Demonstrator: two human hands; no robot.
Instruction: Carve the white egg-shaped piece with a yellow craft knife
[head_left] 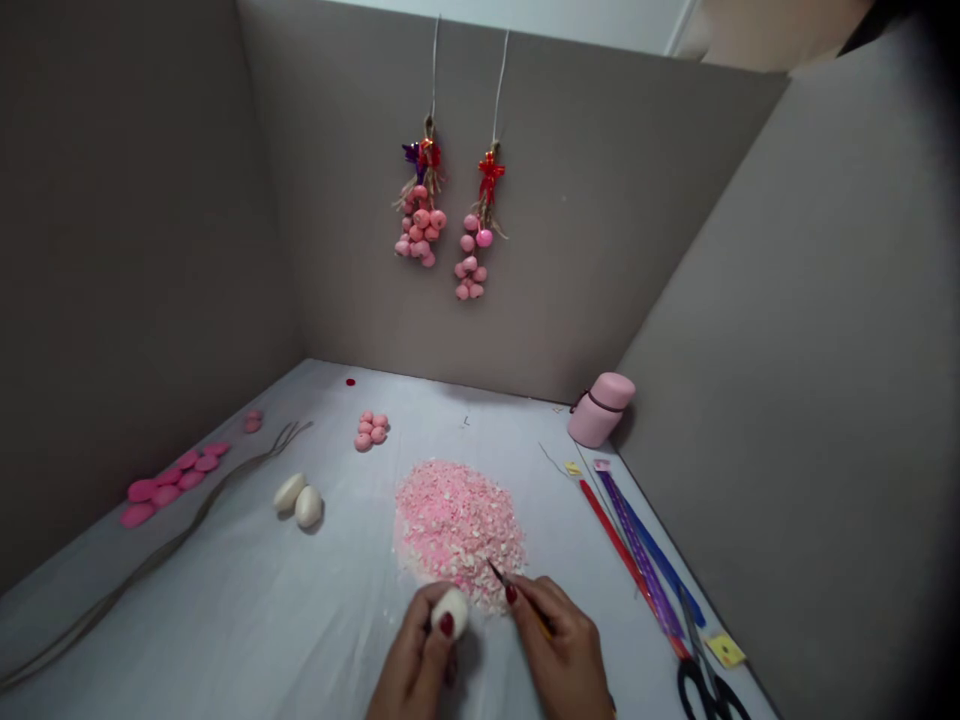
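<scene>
My left hand point(416, 655) is closed around a white, egg-shaped piece point(451, 612), its thumb pressed on the near side. In my right hand point(562, 645) is a slim carving knife point(498, 573) with a dark pointed tip and a yellowish handle, gripped like a pen. The tip points up and left, over the near edge of a heap of pink and white shavings point(457, 510); whether it touches them I cannot tell. Knife and white piece are apart. Further left, two whole white egg-shaped pieces point(307, 507) lie side by side on the pale table cover point(262, 620).
Left lie bright pink ovals point(165, 494) and long brown cords point(180, 538). Small pink balls point(371, 430) sit behind the shavings. At right are a pink flask point(600, 410), ribbons point(637, 540) and black-handled scissors point(705, 680). Two pink bunches point(420, 225) hang on the grey back panel point(345, 200).
</scene>
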